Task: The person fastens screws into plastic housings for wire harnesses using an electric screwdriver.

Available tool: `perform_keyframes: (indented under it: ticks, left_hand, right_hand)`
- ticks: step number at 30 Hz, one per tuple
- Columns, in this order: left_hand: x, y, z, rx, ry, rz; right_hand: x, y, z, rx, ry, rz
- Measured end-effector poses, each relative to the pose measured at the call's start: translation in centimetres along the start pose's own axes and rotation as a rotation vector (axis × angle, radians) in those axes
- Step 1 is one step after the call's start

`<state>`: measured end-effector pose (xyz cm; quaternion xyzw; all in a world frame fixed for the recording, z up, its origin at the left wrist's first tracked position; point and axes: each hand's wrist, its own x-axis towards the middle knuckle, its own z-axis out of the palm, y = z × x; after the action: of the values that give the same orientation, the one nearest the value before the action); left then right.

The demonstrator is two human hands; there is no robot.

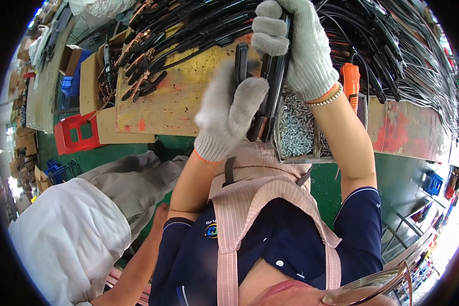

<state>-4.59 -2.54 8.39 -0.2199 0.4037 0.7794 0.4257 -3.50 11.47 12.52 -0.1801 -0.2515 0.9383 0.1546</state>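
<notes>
Right hand (296, 46) gripping black clamp (270, 76), fingers wrapping its upper handle; left hand (229, 109), blurred, fingers pinching lower jaw end. Looking rigid, light; gripping mid-handle best.

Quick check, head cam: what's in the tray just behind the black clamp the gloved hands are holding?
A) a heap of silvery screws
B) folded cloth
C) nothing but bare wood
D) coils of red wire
A: behind the black clamp, held between the left hand and right hand, the tray holds a heap of silvery screws.
</notes>
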Motion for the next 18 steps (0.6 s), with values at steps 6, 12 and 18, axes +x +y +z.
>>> perform_keyframes:
  ticks: [6,12,18]
  left_hand:
    - [1.8,0.5,-0.5,1.005,-0.436,1.605]
    - [2.5,0.6,-0.3,0.935,-0.465,1.538]
    - [1.8,0.0,0.7,0.837,-0.584,1.592]
  right_hand:
    - [0.3,0.7,-2.3,-0.005,-0.172,-0.139]
    - [0.1,0.4,-0.7,0.013,-0.010,-0.131]
    - [0.0,-0.1,-0.7,0.021,-0.116,-0.182]
